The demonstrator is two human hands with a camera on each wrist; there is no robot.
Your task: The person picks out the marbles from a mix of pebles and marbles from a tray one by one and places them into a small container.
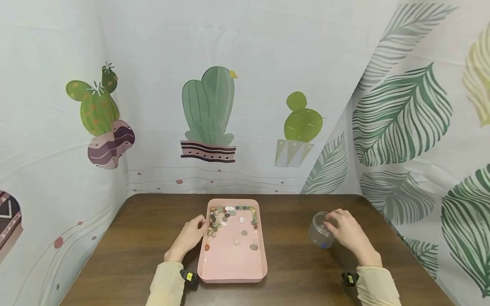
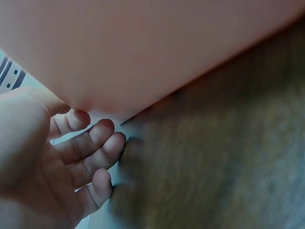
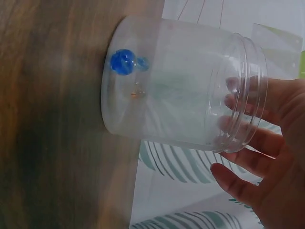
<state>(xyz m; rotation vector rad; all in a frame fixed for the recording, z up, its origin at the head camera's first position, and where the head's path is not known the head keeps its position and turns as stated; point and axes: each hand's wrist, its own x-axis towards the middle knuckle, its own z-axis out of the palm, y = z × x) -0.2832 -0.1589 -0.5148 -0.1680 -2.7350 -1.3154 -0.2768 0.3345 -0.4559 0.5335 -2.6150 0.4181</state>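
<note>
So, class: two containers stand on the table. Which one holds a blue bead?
The clear plastic jar, held at its rim by the right hand, holds the blue bead. The pink tray holds only pebbles.

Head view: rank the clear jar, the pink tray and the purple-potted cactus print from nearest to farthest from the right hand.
1. The clear jar, under the fingers of the right hand, at the table's right.
2. The pink tray, to the left at the table's middle, by the left hand.
3. The purple-potted cactus print, far left on the backdrop, past the table.
</note>
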